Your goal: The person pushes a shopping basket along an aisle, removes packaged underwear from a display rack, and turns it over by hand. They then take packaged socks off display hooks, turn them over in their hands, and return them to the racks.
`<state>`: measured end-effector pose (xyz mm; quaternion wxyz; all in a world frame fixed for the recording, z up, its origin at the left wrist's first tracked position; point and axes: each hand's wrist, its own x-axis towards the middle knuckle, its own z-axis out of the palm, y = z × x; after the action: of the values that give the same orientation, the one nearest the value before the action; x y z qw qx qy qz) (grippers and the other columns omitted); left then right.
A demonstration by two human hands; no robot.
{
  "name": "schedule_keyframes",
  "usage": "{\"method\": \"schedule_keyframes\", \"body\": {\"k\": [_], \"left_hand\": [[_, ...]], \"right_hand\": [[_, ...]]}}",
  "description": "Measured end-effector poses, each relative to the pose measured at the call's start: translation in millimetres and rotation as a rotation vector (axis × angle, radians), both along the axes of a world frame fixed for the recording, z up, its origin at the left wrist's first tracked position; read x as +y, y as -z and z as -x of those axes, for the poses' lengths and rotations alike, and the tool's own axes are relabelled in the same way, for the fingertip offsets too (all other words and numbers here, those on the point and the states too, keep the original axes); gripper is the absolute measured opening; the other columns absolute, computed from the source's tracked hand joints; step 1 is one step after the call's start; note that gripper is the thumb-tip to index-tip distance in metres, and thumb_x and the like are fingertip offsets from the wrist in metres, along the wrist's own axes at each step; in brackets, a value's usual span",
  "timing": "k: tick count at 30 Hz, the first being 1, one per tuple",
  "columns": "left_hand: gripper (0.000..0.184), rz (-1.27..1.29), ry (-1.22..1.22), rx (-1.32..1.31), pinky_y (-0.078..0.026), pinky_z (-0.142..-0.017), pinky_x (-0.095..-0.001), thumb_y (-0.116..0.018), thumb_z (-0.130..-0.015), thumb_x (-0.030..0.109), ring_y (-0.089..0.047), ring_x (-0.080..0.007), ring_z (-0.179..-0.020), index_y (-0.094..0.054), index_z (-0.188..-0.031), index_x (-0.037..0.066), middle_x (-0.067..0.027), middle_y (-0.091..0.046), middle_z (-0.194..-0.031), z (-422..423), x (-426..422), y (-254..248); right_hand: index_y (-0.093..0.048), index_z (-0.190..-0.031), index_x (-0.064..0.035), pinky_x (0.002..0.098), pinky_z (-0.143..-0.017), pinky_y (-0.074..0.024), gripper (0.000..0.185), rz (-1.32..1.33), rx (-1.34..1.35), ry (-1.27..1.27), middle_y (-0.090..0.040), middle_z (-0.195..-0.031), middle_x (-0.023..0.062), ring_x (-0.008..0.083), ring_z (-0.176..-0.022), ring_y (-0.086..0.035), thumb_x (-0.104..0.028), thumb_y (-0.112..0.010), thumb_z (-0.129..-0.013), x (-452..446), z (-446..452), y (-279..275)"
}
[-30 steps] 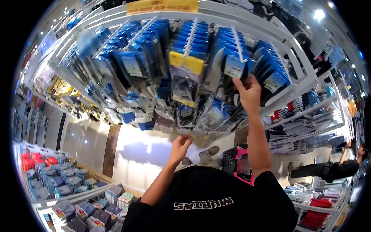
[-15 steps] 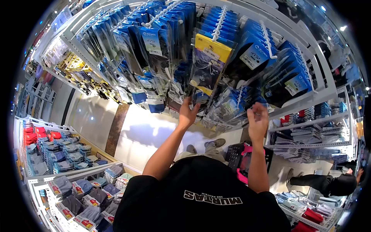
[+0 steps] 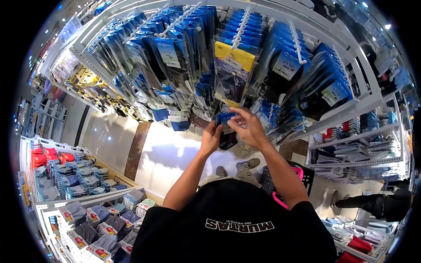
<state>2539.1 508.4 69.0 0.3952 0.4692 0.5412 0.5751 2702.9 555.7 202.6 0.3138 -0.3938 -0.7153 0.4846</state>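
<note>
My left hand [image 3: 211,139] is closed on the left edge of a blue-topped plastic package [image 3: 224,117], low on the rack. The lower part of this package is dark, and what it contains is hard to make out. Just right of it is my right hand [image 3: 249,129], slightly blurred, its bent fingers apart in front of the package. Directly above both hands hangs a yellow-and-dark package [image 3: 231,72] on a white hook [image 3: 241,30]. Black goods in blue-topped packages [image 3: 285,65] hang to the right.
More blue-topped packages [image 3: 169,52] hang at left on the white rack [image 3: 324,125]. A black basket with a pink handle [image 3: 297,172] stands by my feet. Bins of folded packs [image 3: 83,219] are at lower left. Another person's dark-clothed leg [image 3: 362,202] shows at right.
My right hand has moved left, from beside the rack to the package near my left hand. The blue-topped package now shows between my hands. The view has shifted slightly.
</note>
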Motion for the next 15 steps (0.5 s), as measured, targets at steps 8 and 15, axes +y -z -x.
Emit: {"method": "schedule_keyframes", "body": {"k": [8, 15], "left_hand": [[0.022, 0.155, 0.073, -0.02, -0.04, -0.065, -0.0246, -0.06, -0.098, 0.02, -0.047, -0.0061, -0.072, -0.059, -0.094, -0.002, 0.0019, -0.056, -0.078, 9.2, -28.1, -7.9], [0.019, 0.15, 0.069, -0.325, -0.032, -0.056, -0.0218, -0.062, -0.098, 0.02, -0.039, -0.0022, -0.066, -0.059, -0.091, 0.002, 0.0074, -0.047, -0.071, -24.1, -44.5, -37.1]], "right_hand": [[-0.059, -0.126, -0.0034, 0.0238, -0.068, -0.0476, 0.039, -0.074, 0.116, 0.132, -0.063, -0.101, 0.0037, 0.0086, -0.081, -0.057, -0.012, -0.069, -0.089, 27.4, -4.4, 33.5], [-0.056, -0.127, -0.002, 0.0258, -0.081, -0.0474, 0.041, 0.153, 0.198, 0.267, -0.06, -0.106, 0.0029, 0.0112, -0.094, -0.056, -0.011, -0.071, -0.089, -27.0, -39.9, 64.2]]}}
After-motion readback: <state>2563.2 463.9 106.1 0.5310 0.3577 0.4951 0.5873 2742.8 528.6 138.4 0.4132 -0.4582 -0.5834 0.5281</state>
